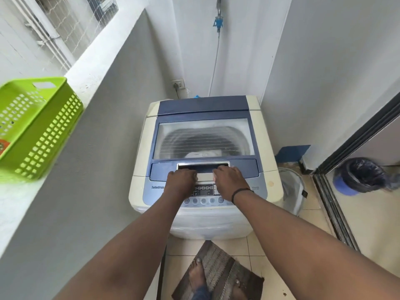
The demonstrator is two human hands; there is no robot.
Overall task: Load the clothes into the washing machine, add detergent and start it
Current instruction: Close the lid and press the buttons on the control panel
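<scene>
The top-load washing machine point(205, 215) stands against the far wall with its blue lid point(242, 167) down. Pale clothes point(203, 153) show through the lid's window, low in the drum. My left hand point(180, 179) is at the lid handle point(204, 176), fingers curled against its pale front lip. My right hand point(230, 180) lies on the lid just right of the handle, thumb at the lip and fingers spread over the lid's front. Both wrists cover part of the control panel point(203, 192). No detergent is in view.
A green plastic basket point(41, 135) sits on the white ledge at the left. A pale bin point(292, 189) stands right of the machine, and a blue bin with a black liner point(361, 176) beyond the sliding door track. A mat point(218, 271) lies under my foot.
</scene>
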